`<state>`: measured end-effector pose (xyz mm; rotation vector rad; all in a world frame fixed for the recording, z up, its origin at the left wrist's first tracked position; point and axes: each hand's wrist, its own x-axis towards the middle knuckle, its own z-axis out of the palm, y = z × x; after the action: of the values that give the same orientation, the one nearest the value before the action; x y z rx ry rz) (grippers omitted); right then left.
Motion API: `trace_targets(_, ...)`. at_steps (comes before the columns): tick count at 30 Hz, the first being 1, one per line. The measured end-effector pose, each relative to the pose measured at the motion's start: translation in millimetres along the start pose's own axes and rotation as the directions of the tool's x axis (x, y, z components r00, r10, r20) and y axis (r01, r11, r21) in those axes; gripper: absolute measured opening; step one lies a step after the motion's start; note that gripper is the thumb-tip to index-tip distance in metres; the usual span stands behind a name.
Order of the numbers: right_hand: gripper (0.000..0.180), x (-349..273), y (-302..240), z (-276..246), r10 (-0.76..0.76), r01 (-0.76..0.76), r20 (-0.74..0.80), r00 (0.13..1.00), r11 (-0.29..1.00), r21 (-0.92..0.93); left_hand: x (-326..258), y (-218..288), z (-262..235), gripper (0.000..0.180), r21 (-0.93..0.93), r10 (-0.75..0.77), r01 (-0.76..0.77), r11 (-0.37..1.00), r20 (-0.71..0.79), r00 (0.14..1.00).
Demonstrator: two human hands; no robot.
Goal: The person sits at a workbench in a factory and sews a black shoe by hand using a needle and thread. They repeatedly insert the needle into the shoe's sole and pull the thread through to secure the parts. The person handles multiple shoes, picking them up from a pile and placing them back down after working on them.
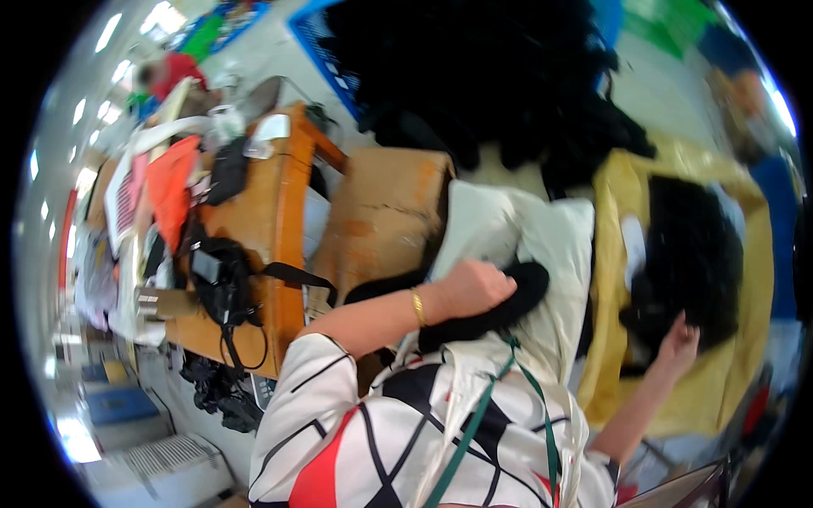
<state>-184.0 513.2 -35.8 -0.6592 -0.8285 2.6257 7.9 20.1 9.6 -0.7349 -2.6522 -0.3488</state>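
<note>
The left hand [476, 286] is closed in a fist on a black cloth [500, 309] that lies across a white bag [550, 254]. The bag is the landmark here. Just right of it sits a yellow sack [614, 254] holding a black pile [690, 254], and the right hand [677, 343] rests on the lower edge of that pile; whether its fingers are closed on the fabric I cannot tell. Behind the bag a larger black heap [474, 68] fills a blue crate [318, 42]. Left of the bag stands a brown carton [381, 216], then a wooden counter [271, 212] with a black strap bag [220, 284] and an orange cloth [169, 186].

The black cloth looks soft, limp and light, likely to drape and slide. A bunched handful near its middle should hold best.
</note>
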Motion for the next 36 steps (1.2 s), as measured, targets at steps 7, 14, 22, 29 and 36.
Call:
trace_targets(7, 0.021, -30.3, -39.2, 58.3, -0.01, 0.027, 0.429, 0.903, 0.999, -0.033, 4.6, -4.7, -1.5, 0.02, -0.183, -0.178, 0.19, 0.965, 0.081, 0.981)
trace_targets(14, 0.021, -86.4, -81.0, 127.1, -0.047, 0.124, 0.603, 0.796, 0.988, -0.087, 13.1, 2.9, 1.1, 0.016, -0.051, -0.187, 0.194, 0.98, 0.113, 0.976)
trace_targets(22, 0.026, -121.2, -115.6, 178.6, -0.262, 0.402, 0.562, 0.784, 0.905, -0.14, 22.5, 18.3, 19.3, 0.01, -0.037, -0.191, 0.192, 0.981, 0.02, 0.981)
trace_targets(29, 0.023, -85.8, -139.4, 171.6, -0.587, 0.819, 0.6, 0.544, 0.527, -0.227, 25.8, 16.9, 20.8, 0.011, -0.154, -0.31, 0.323, 0.934, 0.102, 0.945)
trace_targets(36, 0.007, -180.9, 68.6, 129.0, 0.351, 0.696, 0.741, 0.573, 0.27, -0.666, 0.6, -2.2, 33.3, 0.015, -0.58, -0.579, 0.593, 0.558, 0.239, 0.779)
